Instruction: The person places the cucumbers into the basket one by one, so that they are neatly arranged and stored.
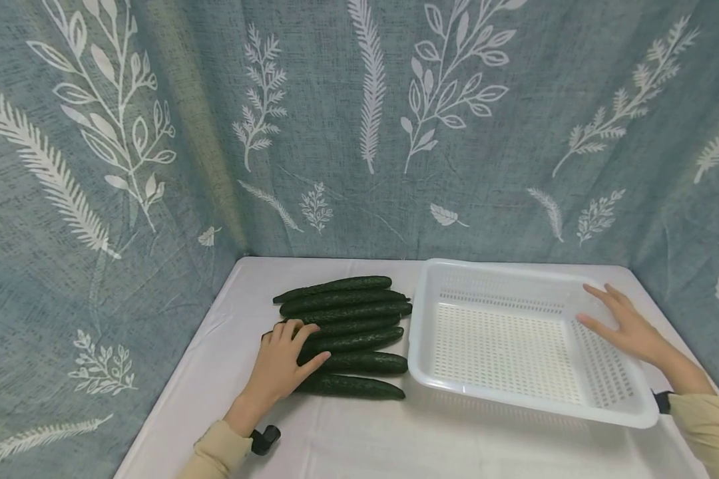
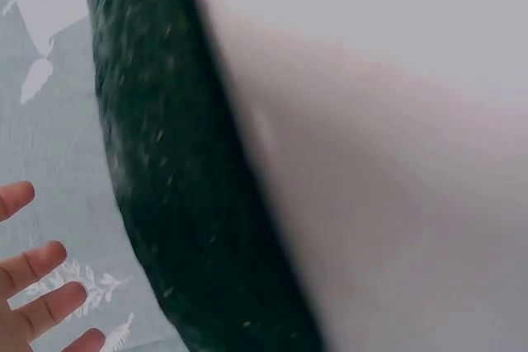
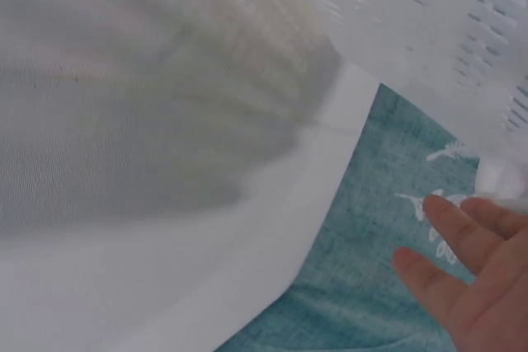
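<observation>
Several dark green cucumbers lie side by side, roughly parallel, on the white-covered table. Over the left ends of the nearer ones reaches my left hand, thumb and fingers spread, holding nothing. In the left wrist view one bumpy cucumber fills the middle, with the left fingertips off to its left. To the right of the cucumbers stands a white perforated plastic basket. My right hand is at the basket's right side, its fingers spread over the rim. The right wrist view shows that hand's fingers extended beside the basket wall.
A white cloth covers the table. Blue-green curtains with white leaf prints hang behind it and along both sides. A black wrist strap with a small camera sits on the left wrist, close above the tabletop.
</observation>
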A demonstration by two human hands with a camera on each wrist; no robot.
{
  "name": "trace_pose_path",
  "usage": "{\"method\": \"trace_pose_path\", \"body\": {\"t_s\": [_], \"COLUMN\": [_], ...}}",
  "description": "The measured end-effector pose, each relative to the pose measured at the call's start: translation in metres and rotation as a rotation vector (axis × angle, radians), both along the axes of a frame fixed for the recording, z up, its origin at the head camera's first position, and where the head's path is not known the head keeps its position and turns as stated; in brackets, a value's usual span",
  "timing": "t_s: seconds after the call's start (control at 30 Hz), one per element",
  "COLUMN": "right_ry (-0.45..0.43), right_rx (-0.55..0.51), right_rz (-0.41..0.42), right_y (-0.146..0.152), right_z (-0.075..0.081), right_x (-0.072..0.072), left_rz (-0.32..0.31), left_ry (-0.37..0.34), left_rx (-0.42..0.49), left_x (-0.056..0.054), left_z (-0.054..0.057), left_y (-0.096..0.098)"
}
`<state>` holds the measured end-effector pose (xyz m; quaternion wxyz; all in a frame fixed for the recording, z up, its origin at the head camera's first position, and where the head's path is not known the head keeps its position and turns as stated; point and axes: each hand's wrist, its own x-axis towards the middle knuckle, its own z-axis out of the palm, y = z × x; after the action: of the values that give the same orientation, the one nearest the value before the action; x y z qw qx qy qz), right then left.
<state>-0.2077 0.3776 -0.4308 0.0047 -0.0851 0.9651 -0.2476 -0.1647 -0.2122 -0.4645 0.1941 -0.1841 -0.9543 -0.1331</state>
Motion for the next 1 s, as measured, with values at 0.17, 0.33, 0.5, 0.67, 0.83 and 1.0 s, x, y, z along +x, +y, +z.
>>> {"method": "trace_pose_path", "body": {"t_s": [0.17, 0.33, 0.5, 0.67, 0.83, 1.0], "right_ry": [-0.026, -0.031, -0.028, -0.01, -0.008, -0.008], "right_rx": [-0.019, -0.031, -0.049, -0.063, -0.083, -0.097], "right_rz": [-0.006, -0.01, -0.012, -0.015, -0.015, -0.019], "right_y": [-0.004, -0.003, -0.003, -0.001, -0.001, -0.002], "right_z": [-0.001, -0.004, -0.005, -0.005, -0.006, -0.005], "right_x": [0.001, -0.002, -0.003, -0.003, -0.003, -0.001], "left_rz": [-0.002, -0.016, -0.039, -0.029, -0.018, -0.012], "left_ry": [-0.024, -0.027, -0.056, -0.114, -0.156, -0.175], "left_rx": [-0.03, -0.054, -0.061, -0.086, -0.073, -0.057], "left_x": [0.012, 0.023, 0.033, 0.039, 0.043, 0.044], "left_z": [-0.006, -0.01, -0.016, -0.024, -0.029, -0.034], "left_y": [0.004, 0.01, 0.016, 0.021, 0.023, 0.023]}}
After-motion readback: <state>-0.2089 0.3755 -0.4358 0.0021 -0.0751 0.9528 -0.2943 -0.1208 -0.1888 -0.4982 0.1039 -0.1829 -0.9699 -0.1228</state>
